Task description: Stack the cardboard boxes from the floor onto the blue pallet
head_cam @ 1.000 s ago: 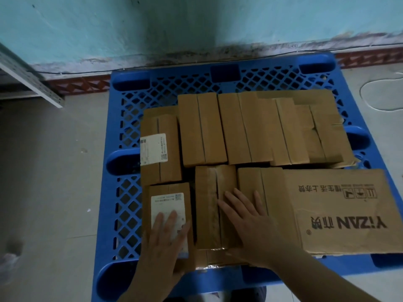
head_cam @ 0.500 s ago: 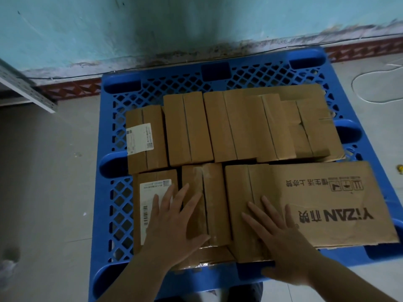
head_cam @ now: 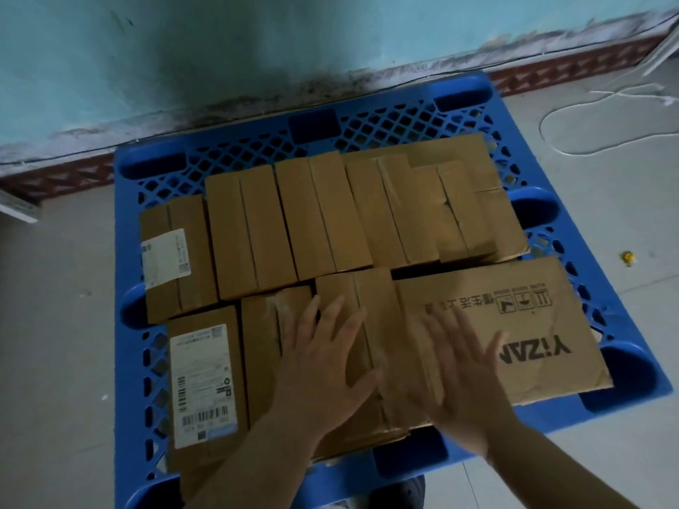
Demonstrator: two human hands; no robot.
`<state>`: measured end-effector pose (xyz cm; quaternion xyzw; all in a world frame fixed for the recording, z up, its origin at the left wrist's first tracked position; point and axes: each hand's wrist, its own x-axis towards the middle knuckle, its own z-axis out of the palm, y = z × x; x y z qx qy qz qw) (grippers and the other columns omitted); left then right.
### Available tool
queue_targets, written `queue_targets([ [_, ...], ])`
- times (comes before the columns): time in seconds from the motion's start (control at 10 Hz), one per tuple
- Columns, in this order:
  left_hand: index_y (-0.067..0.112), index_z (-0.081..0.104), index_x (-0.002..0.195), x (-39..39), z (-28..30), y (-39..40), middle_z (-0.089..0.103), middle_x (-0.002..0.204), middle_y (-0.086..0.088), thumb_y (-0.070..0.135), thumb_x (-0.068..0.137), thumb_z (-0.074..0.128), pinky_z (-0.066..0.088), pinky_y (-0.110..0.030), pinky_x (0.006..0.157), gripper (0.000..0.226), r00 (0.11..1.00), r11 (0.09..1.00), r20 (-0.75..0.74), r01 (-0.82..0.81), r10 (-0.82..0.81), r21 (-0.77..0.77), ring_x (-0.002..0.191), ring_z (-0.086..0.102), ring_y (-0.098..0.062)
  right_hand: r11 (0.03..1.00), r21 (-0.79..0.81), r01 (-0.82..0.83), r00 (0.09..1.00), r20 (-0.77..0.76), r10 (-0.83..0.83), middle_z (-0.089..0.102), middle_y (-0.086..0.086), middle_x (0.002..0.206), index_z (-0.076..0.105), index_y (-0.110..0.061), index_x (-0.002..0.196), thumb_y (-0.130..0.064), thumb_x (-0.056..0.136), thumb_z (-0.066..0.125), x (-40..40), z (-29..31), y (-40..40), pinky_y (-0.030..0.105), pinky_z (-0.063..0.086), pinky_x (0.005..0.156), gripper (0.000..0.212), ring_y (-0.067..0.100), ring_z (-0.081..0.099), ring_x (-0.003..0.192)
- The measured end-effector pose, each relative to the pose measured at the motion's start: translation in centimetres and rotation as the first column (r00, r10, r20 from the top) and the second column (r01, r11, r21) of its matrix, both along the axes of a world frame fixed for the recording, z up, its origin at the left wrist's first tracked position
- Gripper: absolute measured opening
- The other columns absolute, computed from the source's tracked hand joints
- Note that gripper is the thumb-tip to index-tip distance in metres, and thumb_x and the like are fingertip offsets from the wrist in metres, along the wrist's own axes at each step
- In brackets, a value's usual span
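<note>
Cardboard boxes: a single layer of taped brown cartons point(head_cam: 253, 229) lies on the blue pallet point(head_cam: 128, 361), in two rows, sides touching or nearly so.
Pallet position: on the floor point(head_cam: 55, 325), its far edge near the teal wall point(head_cam: 110, 60).
Front row: a labelled box point(head_cam: 202, 376) at the left, a taped box point(head_cam: 262, 347) beside it, a middle box point(head_cam: 371, 317), and a wide printed carton point(head_cam: 532, 325) at the right.
Left hand: the left hand point(head_cam: 323, 369) lies palm down, fingers spread, flat across the taped box and the middle box — gripping nothing.
Right hand: the right hand point(head_cam: 459, 376) is flat and fanned out on the near left part of the printed carton; it is blurred, so firm contact is probable, not certain.
Handling: boxes appear light and stiff, yet the lids are creased and the printed carton's near edge is ragged — press gently.
Hold points: take a box by two opposite side walls near the bottom, not by flaps or tape seams.
Stage: judged as squaring the front row; no boxes show on the visible floor.
Risk: the printed carton reaches close to the pallet's right edge.
</note>
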<state>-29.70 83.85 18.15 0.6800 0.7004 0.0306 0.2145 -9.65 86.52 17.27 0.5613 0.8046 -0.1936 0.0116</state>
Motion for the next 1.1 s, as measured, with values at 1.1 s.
queue_targets([
  [1.1, 0.041, 0.01, 0.144, -2.2, 2.5, 5.1, 0.009, 0.156, 0.012, 0.058, 0.085, 0.043, 0.002, -0.041, 0.116, 0.07, 0.988, 0.987, -0.055, -0.15, 0.147, -0.066, 0.144, -0.001, -0.016, 0.982, -0.189, 0.029, 0.964, 0.266, 0.023, 0.007, -0.005, 0.158, 0.013, -0.032, 0.146, -0.049, 0.092, 0.039, -3.8, 0.6, 11.5, 0.062, -0.012, 0.107, 0.063, 0.018, -0.013, 0.144],
])
